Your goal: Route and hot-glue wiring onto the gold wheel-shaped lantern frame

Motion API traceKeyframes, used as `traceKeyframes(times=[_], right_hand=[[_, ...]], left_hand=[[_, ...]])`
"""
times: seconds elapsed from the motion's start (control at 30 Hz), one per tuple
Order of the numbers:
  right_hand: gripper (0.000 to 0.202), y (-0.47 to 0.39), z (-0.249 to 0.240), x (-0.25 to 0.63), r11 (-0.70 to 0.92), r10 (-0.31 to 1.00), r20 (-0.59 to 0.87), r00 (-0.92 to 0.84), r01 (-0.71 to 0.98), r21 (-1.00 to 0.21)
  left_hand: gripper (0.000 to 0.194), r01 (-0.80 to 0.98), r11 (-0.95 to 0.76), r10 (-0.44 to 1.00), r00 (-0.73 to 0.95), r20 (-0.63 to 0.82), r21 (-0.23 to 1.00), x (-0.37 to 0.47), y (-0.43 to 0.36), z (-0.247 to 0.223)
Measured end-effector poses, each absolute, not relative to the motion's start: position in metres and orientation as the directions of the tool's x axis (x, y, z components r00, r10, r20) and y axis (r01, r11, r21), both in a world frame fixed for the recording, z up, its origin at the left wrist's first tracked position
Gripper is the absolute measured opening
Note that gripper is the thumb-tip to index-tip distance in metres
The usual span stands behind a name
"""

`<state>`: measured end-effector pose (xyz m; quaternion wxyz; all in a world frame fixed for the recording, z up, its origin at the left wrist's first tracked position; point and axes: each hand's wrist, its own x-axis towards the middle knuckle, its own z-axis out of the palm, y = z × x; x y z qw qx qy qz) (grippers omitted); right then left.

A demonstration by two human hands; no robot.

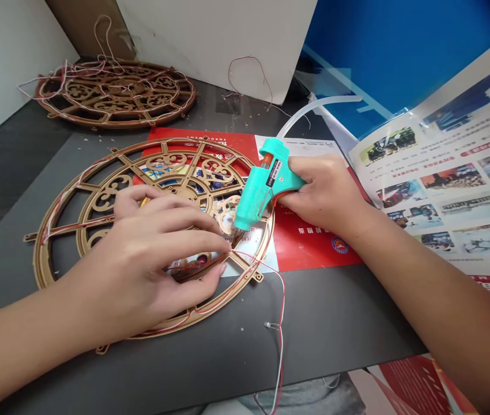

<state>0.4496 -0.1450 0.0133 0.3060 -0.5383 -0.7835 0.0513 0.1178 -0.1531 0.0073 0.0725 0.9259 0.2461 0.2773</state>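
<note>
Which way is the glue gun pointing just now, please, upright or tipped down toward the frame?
Tipped down: the right hand holds the glue gun with its nozzle angled onto the gold frame.
</note>
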Motion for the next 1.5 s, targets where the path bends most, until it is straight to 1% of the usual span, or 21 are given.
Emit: traceKeyframes(times=[0.27,0.53,0.67,0.8,0.97,1.03,1.13,1.33,1.43,1.5], right_hand=[[0.050,-0.145,0.012,0.451,0.431,0.861,0.445,-0.244,0.815,-0.387],[0.050,-0.144,0.017,0.452,0.407,0.865,0.439,-0.241,0.849,-0.337],[0.049,-0.143,0.020,0.453,0.392,0.870,0.439,-0.225,0.855,-0.339],[0.047,-0.143,0.020,0.455,0.390,0.873,0.442,-0.204,0.838,-0.383],[0.052,-0.145,0.024,0.459,0.384,0.895,0.394,-0.207,0.807,-0.450],[0.046,-0.144,0.025,0.462,0.375,0.910,0.364,-0.197,0.764,-0.525],[0.031,-0.138,0.024,0.469,0.339,0.932,0.325,-0.160,0.700,-0.629],[0.017,-0.123,0.014,0.485,0.229,0.923,0.379,0.073,0.688,-0.689],[0.015,-0.120,0.009,0.492,0.229,0.919,0.383,0.097,0.658,-0.718],[0.019,-0.118,0.006,0.498,0.231,0.917,0.388,0.090,0.673,-0.703]], left_hand=[[0.015,0.368,-0.891,0.455,0.726,0.516,0.267,0.123,-0.152,0.007],[0.015,0.424,-0.875,0.483,0.736,0.474,0.234,0.118,-0.152,0.006],[0.015,0.433,-0.870,0.491,0.736,0.466,0.235,0.116,-0.151,0.006],[0.016,0.399,-0.878,0.478,0.728,0.492,0.264,0.119,-0.152,0.007],[0.011,0.351,-0.884,0.465,0.718,0.517,0.308,0.121,-0.152,0.009],[0.011,0.350,-0.884,0.466,0.726,0.506,0.311,0.119,-0.152,0.009],[0.012,0.369,-0.884,0.467,0.734,0.493,0.289,0.116,-0.150,0.007],[0.015,0.411,-0.880,0.474,0.751,0.460,0.236,0.111,-0.148,0.005],[0.018,0.426,-0.874,0.485,0.749,0.451,0.232,0.110,-0.148,0.003],[0.019,0.429,-0.873,0.487,0.748,0.451,0.231,0.110,-0.148,0.002]])
